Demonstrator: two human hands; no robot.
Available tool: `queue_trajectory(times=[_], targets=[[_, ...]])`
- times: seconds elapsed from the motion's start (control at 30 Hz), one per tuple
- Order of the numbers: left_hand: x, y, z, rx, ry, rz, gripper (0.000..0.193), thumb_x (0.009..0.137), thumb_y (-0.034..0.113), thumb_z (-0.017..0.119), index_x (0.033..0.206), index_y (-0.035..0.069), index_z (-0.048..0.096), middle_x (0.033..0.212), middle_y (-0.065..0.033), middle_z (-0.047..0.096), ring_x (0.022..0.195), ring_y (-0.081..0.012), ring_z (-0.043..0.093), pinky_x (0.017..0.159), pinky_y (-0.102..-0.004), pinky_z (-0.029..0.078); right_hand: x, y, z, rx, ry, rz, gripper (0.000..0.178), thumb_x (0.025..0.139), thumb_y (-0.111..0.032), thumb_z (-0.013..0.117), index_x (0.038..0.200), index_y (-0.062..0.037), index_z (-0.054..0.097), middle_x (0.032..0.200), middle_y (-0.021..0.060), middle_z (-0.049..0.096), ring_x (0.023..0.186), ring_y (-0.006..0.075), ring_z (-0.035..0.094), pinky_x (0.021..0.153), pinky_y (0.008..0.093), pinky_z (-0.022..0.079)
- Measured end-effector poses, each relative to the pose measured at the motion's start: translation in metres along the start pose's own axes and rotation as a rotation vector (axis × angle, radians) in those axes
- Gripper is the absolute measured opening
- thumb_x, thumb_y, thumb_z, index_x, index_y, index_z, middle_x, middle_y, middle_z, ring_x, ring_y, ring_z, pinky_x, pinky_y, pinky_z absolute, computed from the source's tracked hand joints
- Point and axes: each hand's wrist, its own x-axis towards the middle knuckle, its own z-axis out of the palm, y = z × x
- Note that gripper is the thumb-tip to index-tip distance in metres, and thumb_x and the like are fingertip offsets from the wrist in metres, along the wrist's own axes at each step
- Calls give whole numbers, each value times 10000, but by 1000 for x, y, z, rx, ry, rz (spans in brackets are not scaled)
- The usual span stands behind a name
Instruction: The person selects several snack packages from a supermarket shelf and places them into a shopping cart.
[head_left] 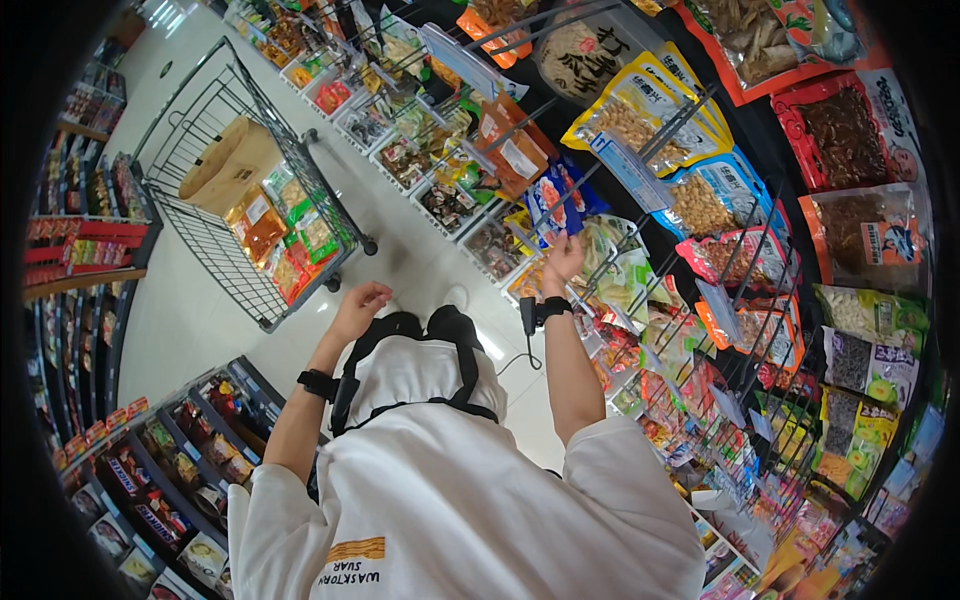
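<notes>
At the snack rack, my right hand (564,263) has its fingers closed at the lower edge of a blue snack bag (553,203). Part of the grip is hidden behind the fingers. Just behind that bag hangs a brown-orange packet (514,147) with a white label. My left hand (360,307) is in the air in front of my body, empty, its fingers loosely bent and apart. Nearest to it is a wire shopping cart (217,262), holding a brown paper bag (228,167), an orange packet (257,224) and several green and red snack packs (314,236).
Metal hooks with yellow peanut bags (640,105), a light-blue bag (712,196) and price tags (632,170) jut out on the right. Low bins of small packets (447,203) line the rack's foot. Candy shelves (165,470) stand at lower left. Pale tiled floor (400,215) lies between.
</notes>
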Motion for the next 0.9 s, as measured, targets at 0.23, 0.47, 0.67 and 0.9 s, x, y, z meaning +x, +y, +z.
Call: queue_trajectory(times=[0.23,0.47,0.67,0.9], targets=[[-9,-3,0,120,35,6,144,887,56,534,1004,11,604,923,-58,648,879,-133,590,773,-274,463,-25,-44,-13,161,-132,108,306,934,-208,540,731,20,557,604,37,585,549,100,518,535,267,407],[-5,-19,10,18,17,1,139,872,33,527,982,12,609,905,-61,647,858,-138,595,767,-267,467,-72,-24,-26,294,-252,171,228,948,-231,531,843,-32,568,663,13,582,579,83,555,561,225,440],[-21,-21,7,-73,-2,-6,168,886,89,529,1013,4,600,910,-70,645,858,-140,595,780,-274,474,-115,-47,-35,341,-336,245,248,948,-213,534,782,-34,577,658,9,592,566,64,533,544,209,428],[-66,-55,-40,-45,57,46,182,874,120,551,1005,6,604,913,-48,638,856,-140,582,790,-284,468,-179,-52,-27,262,-429,307,243,935,-239,558,790,-45,583,678,20,605,590,76,560,557,225,459]])
